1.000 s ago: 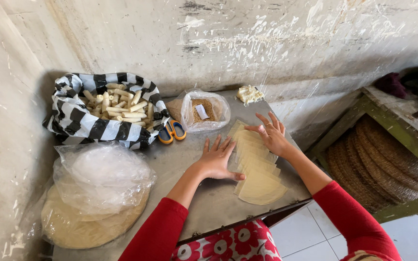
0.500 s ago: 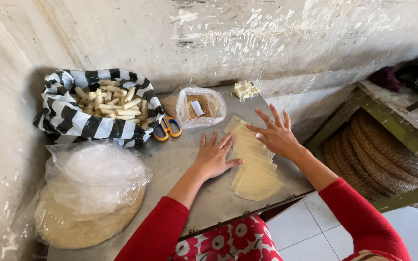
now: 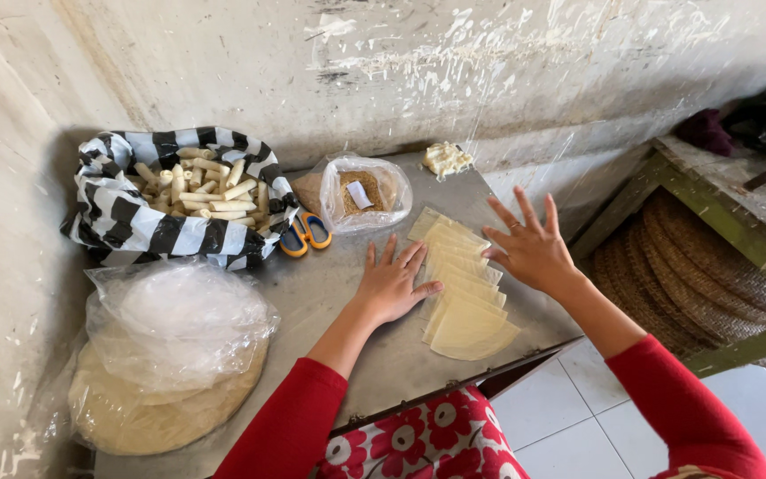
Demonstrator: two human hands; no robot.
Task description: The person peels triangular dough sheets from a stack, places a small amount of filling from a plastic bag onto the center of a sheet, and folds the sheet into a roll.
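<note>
A fanned row of pale, thin wrapper sheets [image 3: 463, 297] lies on the grey metal table [image 3: 330, 293]. My left hand [image 3: 392, 284] rests flat on the table with fingers spread, its fingertips touching the left edge of the sheets. My right hand [image 3: 529, 247] hovers open at the right side of the sheets, fingers apart, a ring on one finger. Neither hand holds anything.
A black-and-white striped bag [image 3: 148, 222] holds several rolled pale sticks [image 3: 201, 186]. Beside it lie scissors with yellow and blue handles [image 3: 305, 235], a clear bag of brown filling [image 3: 363, 191] and a pale lump [image 3: 447, 158]. A plastic-covered stack of round sheets [image 3: 166, 364] sits front left. Woven baskets [image 3: 693, 275] sit under the green bench.
Both hands have stayed on the sheets; my right hand has lifted slightly off their right side and my left hand has shifted a little along their left edge.
</note>
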